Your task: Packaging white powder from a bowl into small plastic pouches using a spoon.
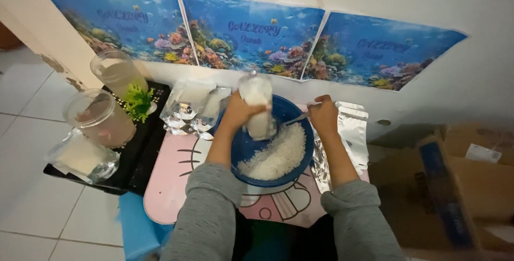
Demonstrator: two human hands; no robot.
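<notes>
Pouch: my left hand [239, 112] is wrapped round a clear plastic pouch [257, 105] of white granules, fingers closed on its lower half, its top standing up above my knuckles.

Bowl: the blue bowl [243, 148] sits directly under that hand, holding a heap of white granules [277, 155] on the side nearer my right arm.

Spoon: my right hand [323, 114] is closed on the handle of a metal spoon [296, 119], whose tip points across toward the pouch in my left hand.

Doing it well: I judge the pouch should stay over the middle of the bowl and be held firmly, so anything the spoon drops falls back onto the heap.

Beside the right hand: silver foil pouches [350, 132] lie just outside my right wrist, on the pink table [171, 180].

Beyond the left hand: more clear and foil pouches [190, 111] lie just past my left wrist; further out, a black tray [140, 156] carries two clear lidded jars [101, 116] and a green plastic plant [138, 102].

Far right: cardboard boxes [444, 186] stand well apart from my right elbow.
</notes>
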